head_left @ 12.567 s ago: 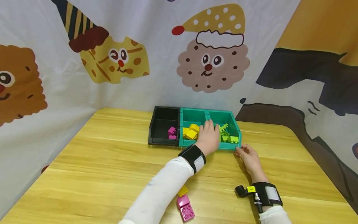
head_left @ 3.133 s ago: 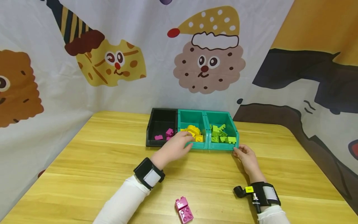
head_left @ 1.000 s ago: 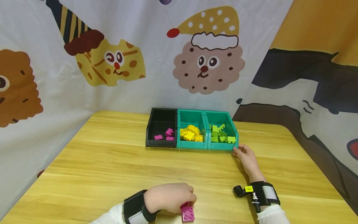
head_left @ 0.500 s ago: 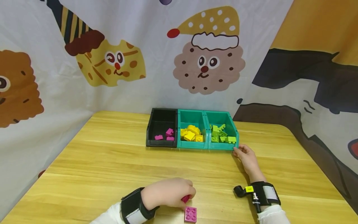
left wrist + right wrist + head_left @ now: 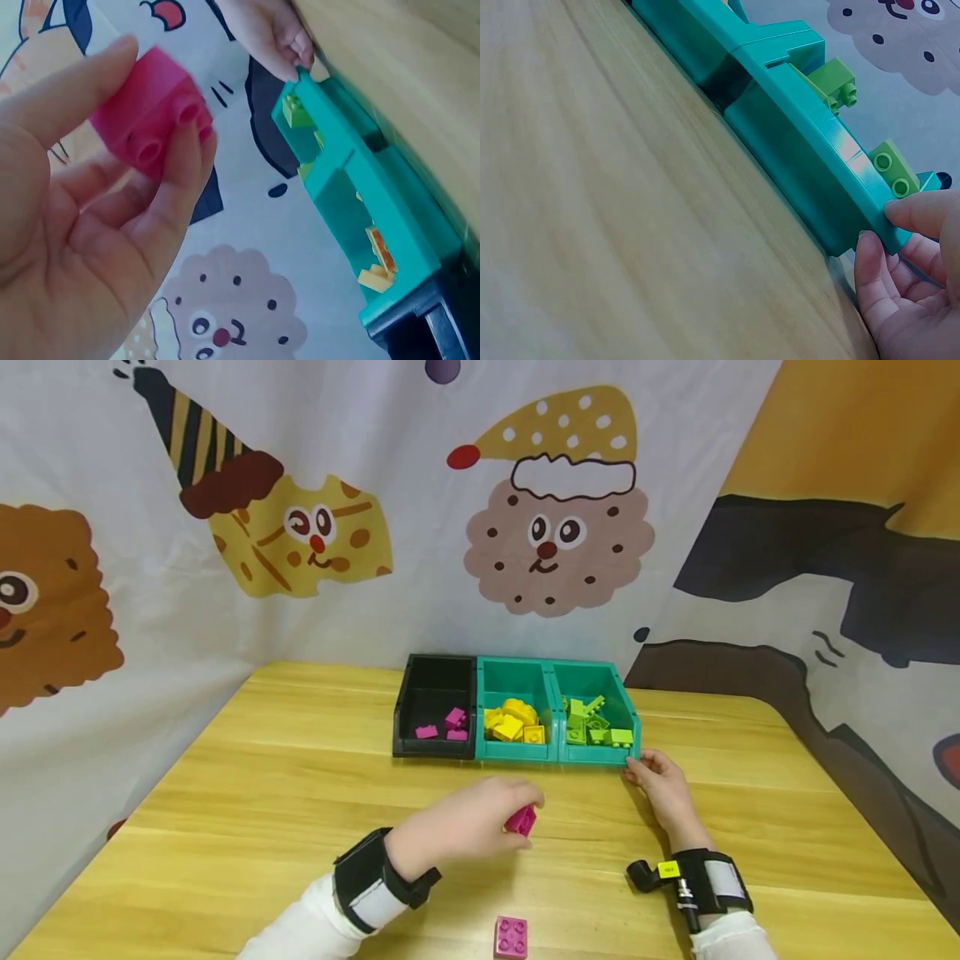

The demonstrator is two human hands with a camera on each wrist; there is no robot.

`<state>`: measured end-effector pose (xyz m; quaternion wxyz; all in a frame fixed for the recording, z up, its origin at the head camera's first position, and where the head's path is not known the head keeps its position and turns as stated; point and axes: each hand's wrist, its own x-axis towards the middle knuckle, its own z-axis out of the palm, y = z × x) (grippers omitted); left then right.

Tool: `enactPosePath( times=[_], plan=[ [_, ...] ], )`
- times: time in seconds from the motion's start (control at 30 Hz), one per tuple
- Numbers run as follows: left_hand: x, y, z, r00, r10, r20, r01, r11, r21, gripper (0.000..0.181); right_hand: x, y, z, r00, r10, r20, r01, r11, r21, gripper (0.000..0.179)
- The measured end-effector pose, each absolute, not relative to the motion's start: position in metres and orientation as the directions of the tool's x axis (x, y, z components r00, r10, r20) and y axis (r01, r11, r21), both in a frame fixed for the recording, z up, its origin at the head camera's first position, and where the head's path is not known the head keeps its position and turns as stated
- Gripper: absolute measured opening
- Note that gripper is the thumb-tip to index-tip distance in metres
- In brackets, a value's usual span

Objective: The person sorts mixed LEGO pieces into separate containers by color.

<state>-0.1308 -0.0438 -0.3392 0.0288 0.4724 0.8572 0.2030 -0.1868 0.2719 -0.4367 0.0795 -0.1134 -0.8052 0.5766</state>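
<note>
A magenta toy brick (image 5: 150,109) is pinched between the thumb and fingers of my left hand (image 5: 472,822), raised over the table in front of the bins. Another magenta brick (image 5: 511,937), studs up, lies on the table near the front edge of the head view. My right hand (image 5: 663,789) grips the front right corner of the right green bin (image 5: 802,150) with thumb and fingers. Magenta bricks (image 5: 455,718) lie in the black bin (image 5: 435,749), yellow ones (image 5: 508,727) in the middle green bin (image 5: 517,750), and light green ones (image 5: 577,718) in the right bin.
The three bins stand side by side at the back of the wooden table (image 5: 285,793). Behind them hangs a white cloth (image 5: 427,568) printed with cartoon figures.
Yellow bricks have gone from the table into the middle bin, and another magenta brick is in the black bin. My left hand has picked up a magenta brick and moved toward the bins.
</note>
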Motion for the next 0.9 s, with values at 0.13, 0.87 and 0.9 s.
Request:
enactPosePath(
  times=[0.13, 0.87, 0.9],
  plan=[
    [-0.143, -0.048, -0.337, -0.653, 0.723, 0.223, 0.736, 0.538, 0.411, 0.034, -0.188, 0.271, -0.437, -0.962, 0.272, 0.000, 0.083, 0.297, -0.951, 0.039],
    [-0.250, -0.082, -0.366, -0.941, 0.231, 0.249, 0.313, 0.875, 0.368, 0.033, -0.188, 0.272, -0.437, -0.959, 0.283, -0.003, 0.089, 0.293, -0.952, 0.039],
    [-0.252, -0.083, -0.369, -0.944, 0.223, 0.242, 0.301, 0.883, 0.361, 0.033, -0.188, 0.272, -0.437, -0.959, 0.282, -0.004, 0.090, 0.295, -0.951, 0.039]
  ],
)
